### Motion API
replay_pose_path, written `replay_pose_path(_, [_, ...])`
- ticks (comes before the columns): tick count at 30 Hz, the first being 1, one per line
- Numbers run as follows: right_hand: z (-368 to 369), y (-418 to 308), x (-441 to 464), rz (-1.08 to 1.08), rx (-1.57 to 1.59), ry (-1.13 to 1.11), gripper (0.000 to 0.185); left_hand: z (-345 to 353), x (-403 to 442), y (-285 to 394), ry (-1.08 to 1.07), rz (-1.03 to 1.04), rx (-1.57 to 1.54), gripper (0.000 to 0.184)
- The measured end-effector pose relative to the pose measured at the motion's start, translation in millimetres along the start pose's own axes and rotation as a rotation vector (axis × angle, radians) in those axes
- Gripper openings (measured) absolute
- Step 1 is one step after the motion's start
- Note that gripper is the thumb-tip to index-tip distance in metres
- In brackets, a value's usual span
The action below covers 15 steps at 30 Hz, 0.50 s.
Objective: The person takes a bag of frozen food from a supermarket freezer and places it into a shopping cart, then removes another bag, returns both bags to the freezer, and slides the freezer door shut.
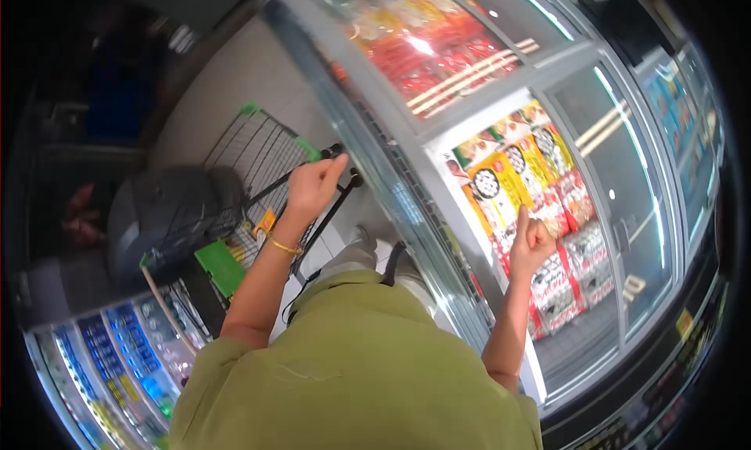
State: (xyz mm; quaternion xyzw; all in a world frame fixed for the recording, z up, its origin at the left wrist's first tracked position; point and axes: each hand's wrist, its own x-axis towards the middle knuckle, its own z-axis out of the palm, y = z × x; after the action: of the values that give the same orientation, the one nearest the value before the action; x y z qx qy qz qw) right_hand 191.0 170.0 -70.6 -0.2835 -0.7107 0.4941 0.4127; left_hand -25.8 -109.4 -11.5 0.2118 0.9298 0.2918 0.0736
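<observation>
My left hand (pixel 314 189) is curled with its thumb sticking out, above the black handle bars of a wire shopping cart (pixel 270 141). Whether it touches the handle or holds anything is hidden. A yellow bracelet (pixel 286 247) circles that wrist. Over an open freezer bay my right hand (pixel 533 246) has one digit stretched out and the others bent, with nothing visible in it. Beneath it lie yellow packs (pixel 501 180) with round white food pictured on them, and red-and-white packs (pixel 575 266). Contact with the packs cannot be made out.
The freezer's glass lid (pixel 610 153) and metal edge (pixel 356 149) run along my right. A dark rounded machine (pixel 168 219) stands beyond the cart. Shelves with blue goods (pixel 129 344) are at lower left. Red and yellow bags (pixel 422 47) fill another bay.
</observation>
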Motion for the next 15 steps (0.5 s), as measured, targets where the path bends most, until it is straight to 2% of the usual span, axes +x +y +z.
replay_pose_path(2, [32,-31,-16,0.036,0.080,-0.054,0.055,-14,-27,-21,-0.067,-0.025,-0.064,0.047])
replay_pose_path(4, [58,-52,-38,0.021,0.027,-0.156,0.055,-16,-55,-45,-0.174,-0.065,-0.033,0.048])
replay_pose_path(5, [69,-62,-51,0.000,0.027,-0.249,0.055,-16,-67,-58,-0.138,-0.105,-0.051,0.048])
replay_pose_path(8, [100,-91,-83,-0.044,0.089,-0.460,0.052,-3,-90,-95,-0.133,-0.028,-0.111,0.046])
replay_pose_path(10, [125,-94,-108,-0.136,0.010,-0.594,0.051,-6,-98,-124,-0.218,-0.071,-0.044,0.043])
replay_pose_path(15, [211,-131,-156,0.010,0.003,-0.797,0.049,-46,-104,-208,-0.358,-0.085,-0.112,0.036])
